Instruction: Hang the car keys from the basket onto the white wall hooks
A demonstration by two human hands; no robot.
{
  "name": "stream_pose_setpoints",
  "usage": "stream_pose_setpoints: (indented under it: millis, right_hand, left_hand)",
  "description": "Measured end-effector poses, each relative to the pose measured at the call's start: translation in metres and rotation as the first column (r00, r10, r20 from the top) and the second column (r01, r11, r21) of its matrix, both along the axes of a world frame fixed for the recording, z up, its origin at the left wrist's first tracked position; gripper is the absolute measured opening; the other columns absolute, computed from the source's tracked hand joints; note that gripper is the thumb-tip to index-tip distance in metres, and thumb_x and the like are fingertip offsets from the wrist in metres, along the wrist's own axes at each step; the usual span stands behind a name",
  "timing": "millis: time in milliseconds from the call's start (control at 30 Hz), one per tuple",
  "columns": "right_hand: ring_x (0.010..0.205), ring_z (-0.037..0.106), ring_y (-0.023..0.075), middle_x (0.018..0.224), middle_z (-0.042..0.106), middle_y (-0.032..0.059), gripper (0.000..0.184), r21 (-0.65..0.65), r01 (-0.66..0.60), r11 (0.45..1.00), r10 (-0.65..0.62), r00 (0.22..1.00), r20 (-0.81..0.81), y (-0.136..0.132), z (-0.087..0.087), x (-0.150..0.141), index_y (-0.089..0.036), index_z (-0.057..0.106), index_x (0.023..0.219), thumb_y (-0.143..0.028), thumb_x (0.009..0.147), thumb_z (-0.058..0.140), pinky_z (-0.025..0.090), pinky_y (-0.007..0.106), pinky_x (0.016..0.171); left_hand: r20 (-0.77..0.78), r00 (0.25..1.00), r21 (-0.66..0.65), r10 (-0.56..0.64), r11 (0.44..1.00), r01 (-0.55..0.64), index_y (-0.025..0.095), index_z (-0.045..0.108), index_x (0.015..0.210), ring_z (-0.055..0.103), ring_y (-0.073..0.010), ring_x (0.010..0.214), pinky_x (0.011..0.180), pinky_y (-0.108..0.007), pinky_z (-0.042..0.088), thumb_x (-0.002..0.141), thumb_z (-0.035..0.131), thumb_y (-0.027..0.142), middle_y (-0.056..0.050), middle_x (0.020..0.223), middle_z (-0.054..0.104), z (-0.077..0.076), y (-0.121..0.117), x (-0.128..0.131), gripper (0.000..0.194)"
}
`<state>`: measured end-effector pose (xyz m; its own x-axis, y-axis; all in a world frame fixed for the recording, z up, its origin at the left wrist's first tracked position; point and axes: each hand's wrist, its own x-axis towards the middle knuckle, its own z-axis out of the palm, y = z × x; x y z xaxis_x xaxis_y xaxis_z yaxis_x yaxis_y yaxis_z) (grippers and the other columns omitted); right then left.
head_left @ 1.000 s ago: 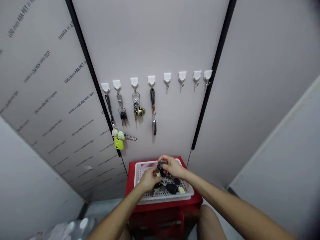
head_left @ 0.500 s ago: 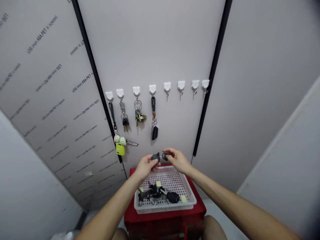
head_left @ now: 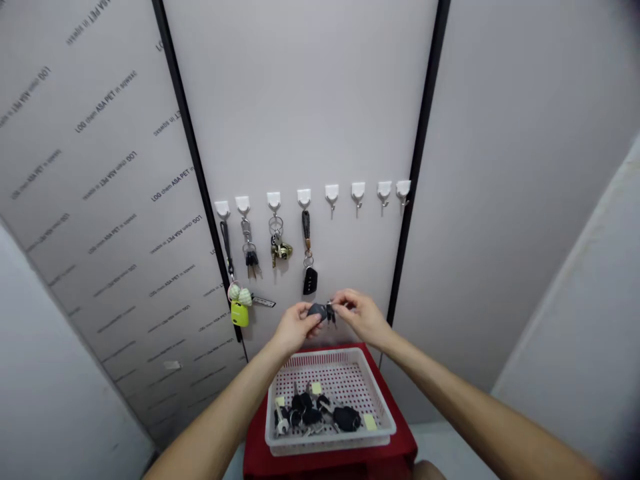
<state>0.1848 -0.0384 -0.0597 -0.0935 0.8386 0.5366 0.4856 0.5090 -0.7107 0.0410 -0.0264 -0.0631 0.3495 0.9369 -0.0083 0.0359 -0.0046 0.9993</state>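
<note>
My left hand (head_left: pixel 296 328) is closed round a dark rounded key fob (head_left: pixel 317 311), thumb on top, above the basket. Close beside it, my right hand (head_left: pixel 361 316) pinches what looks like the ring end of a small bunch of keys (head_left: pixel 331 313), which dangles against the fob's right side. The fob and keys seem linked, though the join is too small to make out. Below both hands, a white plastic basket (head_left: pixel 334 359) holds several black-headed keys (head_left: pixel 303 403), a black car key fob (head_left: pixel 347 419) and small yellow paper squares (head_left: pixel 370 422).
A row of white hooks (head_left: pixel 304 197) runs along the wall. Key sets hang on the left ones, including a lime-green fob (head_left: pixel 239 313) and a black car key (head_left: pixel 310 281). Bare hooks (head_left: pixel 358 191) are on the right. The basket sits on a red-covered stand (head_left: pixel 257 443).
Small keys now hang down by the fob, and my right hand's fingers have shifted to their upper end. My view has tilted, so hooks and basket appear lower.
</note>
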Motion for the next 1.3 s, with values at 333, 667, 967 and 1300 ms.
stream_pose_setpoints:
  millis: [333,667,967,1300]
  right_hand:
    - [0.039,0.044,0.0051,0.043,0.046,-0.0035,0.005,-0.064,0.108,0.992,-0.125,0.897,-0.423,0.04,0.11,0.007,-0.012,0.047,0.056,-0.016,0.059,0.047,0.04,0.02,0.043]
    - [0.04,0.045,0.006,0.047,0.044,-0.0026,0.006,0.017,0.283,0.959,-0.242,0.849,-0.47,0.067,0.14,-0.004,-0.014,0.046,0.055,-0.012,0.06,0.043,0.042,0.021,0.042]
    - [0.053,0.049,0.0083,0.067,0.053,0.0016,0.022,0.219,0.452,0.865,-0.408,0.886,-0.22,0.056,0.113,0.007,-0.014,0.051,0.079,-0.015,0.06,0.041,0.04,0.024,0.054]
    - [0.055,0.049,0.0106,0.062,0.057,0.0021,0.017,-0.43,-0.015,0.903,0.314,0.706,0.635,-0.027,-0.07,0.008,-0.015,0.058,0.068,-0.019,0.055,0.047,0.035,0.019,0.05]
  left_hand:
    - [-0.16,0.934,0.717,0.32,0.688,-0.113,0.015,0.049,0.087,0.049,-0.0102,0.072,0.069,-0.024,0.038,0.061,0.044,0.011,-0.005,0.088,0.054,0.088,0.021,0.032,0.027]
    - [-0.283,0.85,0.782,0.444,0.62,-0.064,0.013,0.044,0.101,0.05,-0.0125,0.079,0.074,-0.025,0.037,0.063,0.042,0.015,-0.007,0.1,0.051,0.123,0.031,0.038,0.038]
    - [-0.312,0.874,0.73,0.372,0.682,-0.029,0.015,0.046,0.097,0.049,-0.0106,0.078,0.072,-0.023,0.038,0.062,0.043,0.014,-0.005,0.094,0.052,0.069,0.015,0.017,0.035]
    - [-0.756,0.645,0.253,-0.117,0.855,0.452,0.017,0.051,0.09,0.048,-0.0142,0.08,0.072,-0.025,0.036,0.057,0.049,0.02,-0.003,0.088,0.055,-0.112,-0.035,-0.003,0.034]
